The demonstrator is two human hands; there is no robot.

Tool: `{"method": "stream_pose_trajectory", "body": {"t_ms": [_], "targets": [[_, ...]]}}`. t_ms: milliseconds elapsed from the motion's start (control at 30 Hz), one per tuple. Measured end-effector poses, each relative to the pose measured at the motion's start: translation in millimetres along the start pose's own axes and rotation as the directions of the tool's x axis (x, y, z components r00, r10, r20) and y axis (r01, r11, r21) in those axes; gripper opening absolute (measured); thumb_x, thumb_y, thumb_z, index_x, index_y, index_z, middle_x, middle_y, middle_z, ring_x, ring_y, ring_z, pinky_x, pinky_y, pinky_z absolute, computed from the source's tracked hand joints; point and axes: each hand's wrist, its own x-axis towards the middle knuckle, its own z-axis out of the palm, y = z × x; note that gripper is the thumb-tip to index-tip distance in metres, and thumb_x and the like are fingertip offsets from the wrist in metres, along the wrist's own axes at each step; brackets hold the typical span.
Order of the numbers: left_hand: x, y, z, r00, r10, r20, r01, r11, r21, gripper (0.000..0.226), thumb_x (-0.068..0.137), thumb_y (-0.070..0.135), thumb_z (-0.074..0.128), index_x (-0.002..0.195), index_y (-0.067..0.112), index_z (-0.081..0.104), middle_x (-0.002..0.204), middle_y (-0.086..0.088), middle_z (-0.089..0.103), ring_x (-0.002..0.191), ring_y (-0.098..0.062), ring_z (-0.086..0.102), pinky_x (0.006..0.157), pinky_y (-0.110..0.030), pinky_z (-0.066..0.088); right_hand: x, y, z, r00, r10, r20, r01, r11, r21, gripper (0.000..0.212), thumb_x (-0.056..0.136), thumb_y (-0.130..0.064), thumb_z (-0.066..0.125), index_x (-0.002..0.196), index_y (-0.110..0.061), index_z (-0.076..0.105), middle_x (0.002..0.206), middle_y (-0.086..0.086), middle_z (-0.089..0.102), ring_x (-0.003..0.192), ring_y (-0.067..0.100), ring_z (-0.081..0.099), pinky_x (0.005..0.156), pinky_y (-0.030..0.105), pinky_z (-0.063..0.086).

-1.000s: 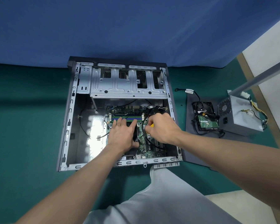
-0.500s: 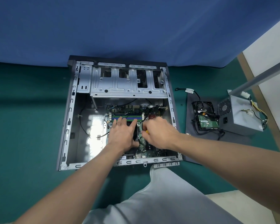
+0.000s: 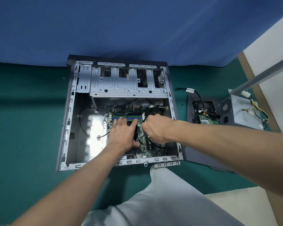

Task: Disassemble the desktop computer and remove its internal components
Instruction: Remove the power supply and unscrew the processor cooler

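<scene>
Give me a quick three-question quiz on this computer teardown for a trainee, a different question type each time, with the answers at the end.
1. True or false: the power supply is mounted inside the case.
2. Where does the hard drive lie? A) inside the case B) on the grey side panel right of the case C) on top of the power supply.
3. Which hand lies with straight fingers over the motherboard?

Key: 1 false, it sits outside, to the right of the case. 2 B. 3 the left hand.
</scene>
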Motion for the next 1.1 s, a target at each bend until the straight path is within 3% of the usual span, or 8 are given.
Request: {"method": "stream_pose_trajectory", "body": {"t_ms": [167, 300, 433, 567, 700, 833, 967, 1100], "targets": [[-1.4, 0.0, -0.1, 1.000, -0.003, -0.007, 0.003, 1.000, -0.014, 0.098, 0.074, 0.062, 0.070, 0.150, 0.022, 0.024, 0.152, -0.021, 0.029, 0.145, -0.034, 0.018, 0.118, -0.045, 0.012, 4.6, -3.2, -7.8, 0.963, -0.258, -0.083, 0.232, 0.942, -0.241, 0.016, 0.093, -0.004, 0.045, 0.094, -0.007, 0.061, 0.060, 0.000, 0.031, 0.066, 0.026, 0.054, 0.055, 0.030, 0.036], [-0.1, -2.2, 1.3, 1.000, 0.000, -0.019, 0.000, 1.000, -0.015, 0.096, 0.073, 0.062, 0.069, 0.148, 0.018, 0.027, 0.150, -0.019, 0.032, 0.143, -0.033, 0.023, 0.119, -0.044, 0.015, 17.3, -6.3, -10.0, 0.991, -0.069, -0.114, 0.081, 0.991, 0.105, 0.012, 0.087, -0.017, 0.056, 0.084, -0.008, 0.063, 0.062, 0.002, 0.044, 0.057, 0.022, 0.053, 0.052, 0.026, 0.043], [-0.6, -2.0, 1.9, 1.000, -0.002, -0.030, 0.001, 1.000, -0.024, 0.100, 0.072, 0.062, 0.071, 0.150, 0.022, 0.025, 0.152, -0.020, 0.030, 0.144, -0.034, 0.021, 0.118, -0.044, 0.013, 22.5, -2.1, -7.7, 0.980, 0.201, 0.013, -0.189, 0.894, 0.407, 0.034, 0.091, -0.025, 0.046, 0.066, -0.007, 0.059, 0.052, 0.005, 0.057, 0.046, 0.018, 0.058, 0.048, 0.024, 0.047], [-0.8, -0.6, 1.0, 0.999, -0.021, -0.039, 0.020, 1.000, -0.019, 0.101, 0.069, 0.061, 0.073, 0.149, 0.023, 0.025, 0.150, -0.019, 0.034, 0.141, -0.034, 0.026, 0.115, -0.044, 0.022, 21.0, -3.2, -10.9, 0.985, 0.166, 0.048, -0.173, 0.945, 0.277, 0.024, 0.090, -0.009, 0.044, 0.066, -0.008, 0.050, 0.062, 0.004, 0.050, 0.060, 0.021, 0.052, 0.045, 0.025, 0.041], [-1.5, 0.0, 1.1, 0.999, -0.031, -0.039, 0.030, 0.999, -0.037, 0.095, 0.069, 0.057, 0.074, 0.146, 0.020, 0.033, 0.149, -0.018, 0.036, 0.141, -0.032, 0.028, 0.116, -0.042, 0.021, 10.7, -7.3, -3.3, 0.996, -0.075, -0.040, 0.076, 0.997, 0.008, 0.025, 0.090, -0.008, 0.049, 0.112, -0.010, 0.060, 0.093, 0.009, 0.057, 0.079, 0.026, 0.056, 0.064, 0.031, 0.044], [-2.8, -0.1, 0.9, 0.998, -0.030, -0.054, 0.027, 0.998, -0.056, 0.092, 0.070, 0.055, 0.074, 0.146, 0.024, 0.033, 0.150, -0.018, 0.034, 0.141, -0.033, 0.027, 0.115, -0.043, 0.023, 6.4, -1.4, 2.0, 0.952, -0.295, -0.084, 0.263, 0.926, -0.271, 0.016, 0.093, -0.006, 0.047, 0.079, -0.015, 0.048, 0.077, 0.005, 0.047, 0.075, 0.027, 0.057, 0.061, 0.032, 0.045], [-4.0, -0.9, -0.5, 0.998, -0.028, -0.059, 0.025, 0.999, -0.038, 0.096, 0.069, 0.060, 0.074, 0.146, 0.029, 0.026, 0.147, -0.018, 0.038, 0.139, -0.033, 0.031, 0.112, -0.044, 0.028, 13.2, 14.4, 0.0, 0.980, -0.073, -0.184, 0.102, 0.982, 0.156, 0.037, 0.086, -0.018, 0.061, 0.054, -0.014, 0.043, 0.056, 0.002, 0.043, 0.066, 0.027, 0.056, 0.043, 0.022, 0.032], [-4.5, -0.2, -1.9, 0.998, -0.030, -0.051, 0.027, 0.998, -0.053, 0.098, 0.068, 0.060, 0.075, 0.147, 0.031, 0.025, 0.148, -0.017, 0.036, 0.141, -0.033, 0.027, 0.114, -0.044, 0.026, 22.4, 8.2, 6.5, 0.957, 0.289, -0.020, -0.213, 0.749, 0.628, 0.041, 0.091, -0.032, 0.049, 0.056, -0.009, 0.053, 0.028, -0.002, 0.048, 0.035, 0.015, 0.056, 0.045, 0.024, 0.050]]}}
